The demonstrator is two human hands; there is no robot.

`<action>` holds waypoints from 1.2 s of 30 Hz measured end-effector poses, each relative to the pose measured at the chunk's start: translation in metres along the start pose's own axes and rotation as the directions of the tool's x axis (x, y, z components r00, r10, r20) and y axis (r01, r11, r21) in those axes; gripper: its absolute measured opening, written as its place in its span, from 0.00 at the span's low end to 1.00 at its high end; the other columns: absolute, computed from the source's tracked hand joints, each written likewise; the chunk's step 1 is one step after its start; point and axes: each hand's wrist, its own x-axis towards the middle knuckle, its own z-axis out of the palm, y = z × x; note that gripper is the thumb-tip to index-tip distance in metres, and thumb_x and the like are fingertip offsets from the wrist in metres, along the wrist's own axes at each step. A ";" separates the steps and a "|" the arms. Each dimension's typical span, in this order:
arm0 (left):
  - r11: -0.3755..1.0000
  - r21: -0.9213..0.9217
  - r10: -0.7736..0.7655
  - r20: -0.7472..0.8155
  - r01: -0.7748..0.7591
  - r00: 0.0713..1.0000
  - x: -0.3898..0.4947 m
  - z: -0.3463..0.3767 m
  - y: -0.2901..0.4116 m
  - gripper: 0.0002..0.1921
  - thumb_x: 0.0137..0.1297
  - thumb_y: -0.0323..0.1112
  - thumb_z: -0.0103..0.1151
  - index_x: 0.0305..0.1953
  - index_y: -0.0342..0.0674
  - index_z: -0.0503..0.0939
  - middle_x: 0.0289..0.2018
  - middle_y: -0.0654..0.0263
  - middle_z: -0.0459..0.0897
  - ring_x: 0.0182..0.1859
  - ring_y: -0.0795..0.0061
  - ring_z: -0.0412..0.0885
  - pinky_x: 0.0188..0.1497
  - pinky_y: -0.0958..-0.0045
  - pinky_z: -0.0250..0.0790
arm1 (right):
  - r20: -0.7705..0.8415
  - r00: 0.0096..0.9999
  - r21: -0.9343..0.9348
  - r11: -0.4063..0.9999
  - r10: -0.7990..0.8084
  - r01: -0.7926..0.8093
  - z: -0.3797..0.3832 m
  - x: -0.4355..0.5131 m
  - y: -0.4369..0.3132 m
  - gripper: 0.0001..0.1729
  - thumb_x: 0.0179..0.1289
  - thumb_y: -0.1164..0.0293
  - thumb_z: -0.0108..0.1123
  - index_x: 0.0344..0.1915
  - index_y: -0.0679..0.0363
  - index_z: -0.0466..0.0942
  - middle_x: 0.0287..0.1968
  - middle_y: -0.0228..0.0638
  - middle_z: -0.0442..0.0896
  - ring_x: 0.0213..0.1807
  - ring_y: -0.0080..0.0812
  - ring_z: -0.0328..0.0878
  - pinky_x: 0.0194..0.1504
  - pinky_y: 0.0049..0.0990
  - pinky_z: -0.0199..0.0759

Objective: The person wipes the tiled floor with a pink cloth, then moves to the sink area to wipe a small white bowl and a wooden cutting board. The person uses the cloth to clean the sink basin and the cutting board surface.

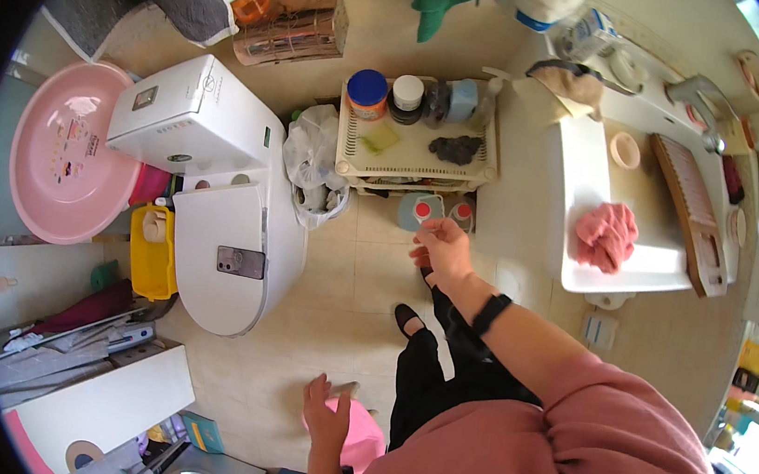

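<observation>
My right hand (pixel 447 248) reaches forward over the floor, its fingers loosely curled. Just beyond its fingertips, a jug of bluish liquid (pixel 409 214) with a red cap stands beside a second red-capped bottle (pixel 461 212). Whether the fingers touch the jug or hold anything small cannot be made out. Down at my left side, my left hand (pixel 329 414) has its fingers apart and nothing in it. A pink plastic object (pixel 362 439), perhaps a stool or bin, sits under and beside that hand, partly hidden by it and my sleeve.
A cream plastic rack (pixel 416 164) holding jars stands ahead, next to a bagged bin (pixel 317 202). To the left are a toilet (pixel 210 302) with a phone (pixel 240 262) on its lid, and a pink basin (pixel 73 153). A sink (pixel 575 277) with a pink cloth (pixel 606 236) stands right.
</observation>
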 end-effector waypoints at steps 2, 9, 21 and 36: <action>0.995 -0.054 0.089 0.035 -0.087 0.995 0.019 -0.009 0.014 0.22 0.58 0.26 0.65 0.55 0.32 0.74 0.44 0.52 0.80 0.43 0.62 0.83 0.44 0.66 0.76 | 0.085 0.992 -0.081 0.991 -0.096 0.103 -0.030 -0.042 -0.007 0.12 0.64 0.78 0.59 0.47 0.64 0.72 0.33 0.35 0.78 0.26 0.27 0.80 0.25 0.25 0.74; 0.934 -0.160 0.352 0.253 -0.320 0.901 0.060 -0.037 0.156 0.17 0.61 0.28 0.64 0.51 0.33 0.76 0.31 0.58 0.82 0.30 0.67 0.82 0.34 0.67 0.73 | 0.080 0.891 -0.249 0.857 -0.447 0.452 -0.146 -0.145 -0.080 0.10 0.67 0.78 0.58 0.48 0.63 0.74 0.33 0.29 0.79 0.28 0.20 0.79 0.27 0.19 0.73; 0.607 -0.095 0.762 0.353 -0.789 0.543 -0.005 0.036 0.328 0.08 0.62 0.30 0.62 0.42 0.38 0.80 0.29 0.60 0.80 0.31 0.57 0.79 0.35 0.61 0.71 | 0.279 0.705 -0.724 0.339 -0.652 0.600 -0.277 -0.130 -0.163 0.36 0.58 0.75 0.70 0.67 0.58 0.69 0.59 0.41 0.74 0.34 0.24 0.76 0.37 0.23 0.77; 0.814 -0.191 0.580 0.207 -0.549 0.788 -0.113 0.215 0.400 0.14 0.63 0.36 0.61 0.25 0.37 0.71 0.22 0.57 0.77 0.26 0.53 0.76 0.28 0.57 0.64 | 0.539 0.657 -0.796 -0.062 -0.527 0.603 -0.337 -0.050 -0.165 0.14 0.57 0.74 0.59 0.45 0.60 0.75 0.39 0.50 0.83 0.42 0.54 0.81 0.43 0.45 0.75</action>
